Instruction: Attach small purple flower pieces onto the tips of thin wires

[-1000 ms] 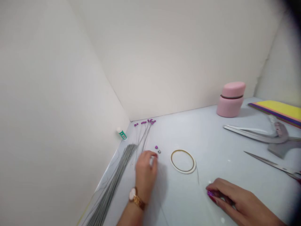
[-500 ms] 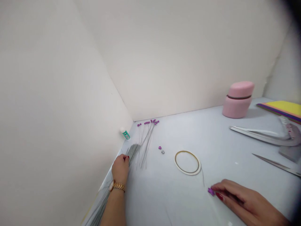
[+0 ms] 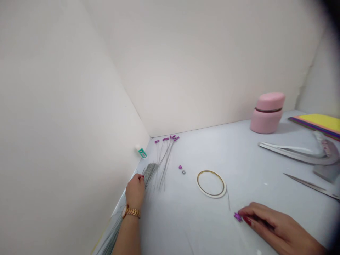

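Upon a pale, glossy counter (image 3: 212,226), a long bundle of thin grey wires (image 3: 152,170) is partly covered by the left hand (image 3: 135,191), fingers curled; whether a strand is gripped cannot be told. A pink lidded container (image 3: 267,117) is placed well beyond the right hand (image 3: 271,223). Purple-tipped wire stems (image 3: 168,159) are spread beyond the left hand. Between the hands, slightly farther off, a flat white tape ring (image 3: 212,196) is laid. A shiny purple star-shaped piece (image 3: 238,217) is pinched at the right hand's fingertips.

Pink container (image 3: 267,122) on your right
Just beside it you see coloured sheets (image 3: 324,122), yellow topmost; a green-and-white tube (image 3: 141,151) sits leftward
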Demonstrator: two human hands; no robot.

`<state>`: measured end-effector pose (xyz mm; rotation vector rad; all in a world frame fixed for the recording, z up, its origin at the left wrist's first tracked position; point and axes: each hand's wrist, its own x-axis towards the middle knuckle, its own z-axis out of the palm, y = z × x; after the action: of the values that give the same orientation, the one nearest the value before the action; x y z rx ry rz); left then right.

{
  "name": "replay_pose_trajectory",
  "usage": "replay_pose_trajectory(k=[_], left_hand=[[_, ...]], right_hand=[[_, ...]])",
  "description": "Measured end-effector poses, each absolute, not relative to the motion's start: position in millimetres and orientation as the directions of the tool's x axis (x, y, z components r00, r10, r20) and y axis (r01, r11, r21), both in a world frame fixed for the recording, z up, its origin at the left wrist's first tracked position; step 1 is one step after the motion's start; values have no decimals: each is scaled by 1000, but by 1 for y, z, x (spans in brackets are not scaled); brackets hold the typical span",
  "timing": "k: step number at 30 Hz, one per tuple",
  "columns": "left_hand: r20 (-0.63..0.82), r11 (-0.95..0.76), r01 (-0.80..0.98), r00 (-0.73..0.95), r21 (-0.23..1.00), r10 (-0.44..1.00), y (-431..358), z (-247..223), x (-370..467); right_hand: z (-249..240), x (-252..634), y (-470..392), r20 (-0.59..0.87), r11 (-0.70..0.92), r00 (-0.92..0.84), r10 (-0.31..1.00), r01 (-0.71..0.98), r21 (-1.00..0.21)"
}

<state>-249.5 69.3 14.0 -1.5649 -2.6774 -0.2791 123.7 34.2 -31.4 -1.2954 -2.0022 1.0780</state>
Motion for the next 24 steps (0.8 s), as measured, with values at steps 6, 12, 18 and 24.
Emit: replay_pose_trajectory(k=[6,12,18,24], left_hand=[[225,492,859,-512,142,829,67,25,-245],[410,182,963,-250,197,877,48,50,-175],[518,-598,764,420,242,745,3,23,-64],[605,-637,666,338,388,721,8,25,-55]], right_hand=[[-32,124,35,17,225,-395,919,486,-845],[-6,123,29,-49,55,-251,967,390,-919],[25,108,8,-73,-97,-252,965,-86,-992],[58,143,16,-3,22,76,997,-330,-944]])
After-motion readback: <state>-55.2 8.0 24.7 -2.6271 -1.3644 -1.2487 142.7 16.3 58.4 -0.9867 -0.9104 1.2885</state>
